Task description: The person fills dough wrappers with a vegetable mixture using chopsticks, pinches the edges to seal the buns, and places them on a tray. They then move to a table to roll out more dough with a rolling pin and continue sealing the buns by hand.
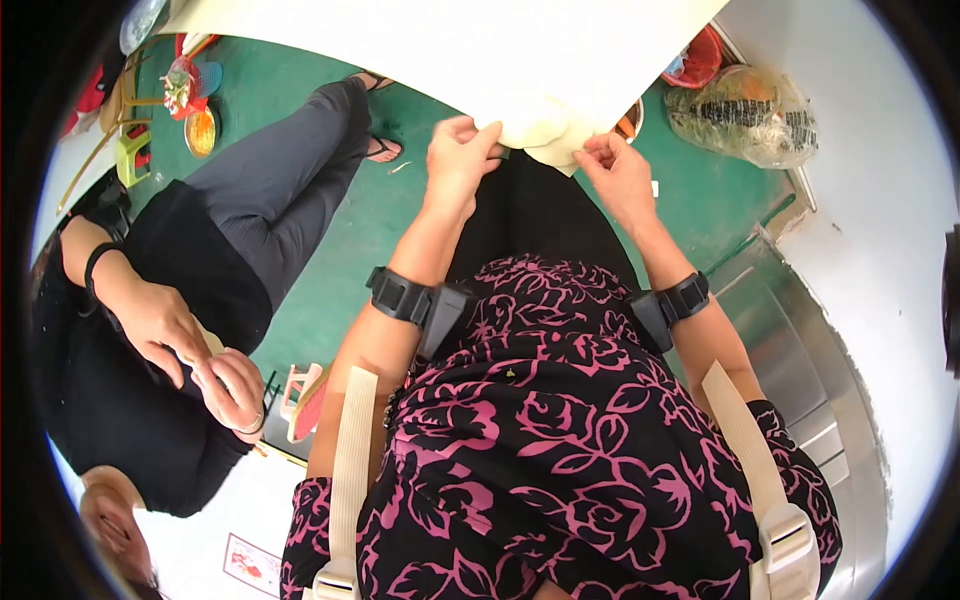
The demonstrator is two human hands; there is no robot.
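Several thin, pale yellow round sheets (548, 128), which look like dough wrappers, overlap at the near edge of the pale table (420, 40). My left hand (462, 162) pinches the wrappers at their left side, thumb against bent fingers. On the right side, my right hand (617, 172) has thumb and fingertips closed on the edge of a lower wrapper. The wrappers hang slightly over the table edge, above my lap. Their exact number is hard to make out against the bright tabletop.
To my left stands another person (160, 340) holding a small pale piece between both hands. A clear bag of goods (745, 115) and a red bin (697, 58) are on the green floor (345, 215) at right. A bowl of orange food (201, 132) sits far left.
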